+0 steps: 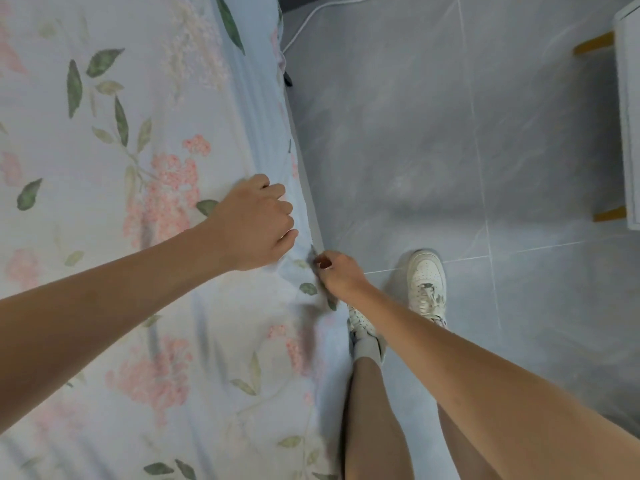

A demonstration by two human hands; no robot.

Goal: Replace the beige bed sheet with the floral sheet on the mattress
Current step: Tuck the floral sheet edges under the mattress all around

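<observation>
The floral sheet [114, 188], pale blue with pink blossoms and green leaves, covers the mattress across the left half of the view. My left hand [258, 223] rests on the sheet near the bed's right edge, its fingers curled under against the cloth. Just below it my right hand [337, 273] pinches the sheet's hanging edge at the side of the mattress. The cloth bunches into a small fold between the two hands. No beige sheet is in view.
Grey tiled floor [467, 150] runs along the bed's right side. My legs and white sneakers [426, 282] stand close to the bed. A white cable [311, 19] lies on the floor at the top. White furniture with wooden legs [627, 109] stands at the right edge.
</observation>
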